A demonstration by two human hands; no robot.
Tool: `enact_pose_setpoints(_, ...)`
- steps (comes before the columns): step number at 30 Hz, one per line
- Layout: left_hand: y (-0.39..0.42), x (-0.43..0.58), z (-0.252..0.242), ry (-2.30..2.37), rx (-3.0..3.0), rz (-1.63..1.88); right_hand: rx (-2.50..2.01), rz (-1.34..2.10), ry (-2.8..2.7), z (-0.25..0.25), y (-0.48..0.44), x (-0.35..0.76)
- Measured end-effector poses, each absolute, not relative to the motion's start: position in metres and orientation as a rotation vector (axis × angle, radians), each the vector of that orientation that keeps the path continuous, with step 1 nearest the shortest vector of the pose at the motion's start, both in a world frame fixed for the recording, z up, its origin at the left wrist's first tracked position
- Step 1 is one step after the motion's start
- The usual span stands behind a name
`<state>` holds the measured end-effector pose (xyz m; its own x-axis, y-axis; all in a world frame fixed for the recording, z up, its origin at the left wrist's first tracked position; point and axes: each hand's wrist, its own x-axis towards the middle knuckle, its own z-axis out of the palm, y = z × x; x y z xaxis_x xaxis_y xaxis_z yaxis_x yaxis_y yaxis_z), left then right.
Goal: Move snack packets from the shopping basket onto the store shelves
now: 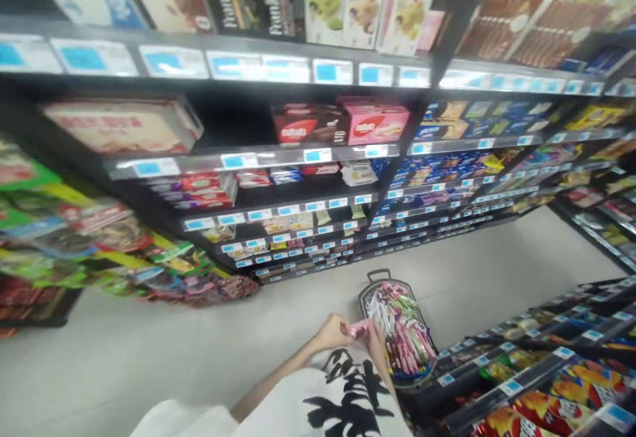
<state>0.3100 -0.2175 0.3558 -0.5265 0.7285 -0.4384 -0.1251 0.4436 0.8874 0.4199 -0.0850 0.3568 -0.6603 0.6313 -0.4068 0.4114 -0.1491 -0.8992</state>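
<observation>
A small pink snack packet (358, 328) is held between my two hands, in front of my body. My left hand (332, 333) has its fingers closed on the packet's left end. The fingers of my right hand (376, 340) are closed on its right end, beside the shopping basket. That dark-rimmed basket (428, 331) stands on the floor just right of my hands, its handle (379, 275) upright at the far end. Pink, white and green packets (405, 331) fill it. The print on the held packet is too blurred to read.
Tall shelves (298, 155) of boxed and bagged snacks run along the far side of the aisle. Bagged goods (114, 232) hang on a rack at the left. Low shelves with chip bags (561, 397) stand at the right. Pale floor (497, 258) lies between them.
</observation>
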Motion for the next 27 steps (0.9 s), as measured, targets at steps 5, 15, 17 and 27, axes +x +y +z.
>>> enact_pose_setpoints(5, -0.306, 0.313, 0.351, 1.735, 0.264, 1.509, -1.154, 1.887, -2.026, 0.368, -0.139, 0.41)
enact_pose_setpoints(15, -0.377, 0.311, 0.381, 1.481, -0.039, 2.032, -0.958, 1.856, -2.057, 0.406, -0.204, 0.379)
enact_pose_setpoints(17, -0.373, 0.306, 0.393, 1.425, -0.034, 2.048, -0.943, 1.797, -2.091, 0.417, -0.201, 0.382)
enact_pose_setpoints(27, -0.356, 0.305, 0.445, 1.381, -0.029, 2.22, -0.774, 1.455, -2.263, 0.456, -0.184, 0.392)
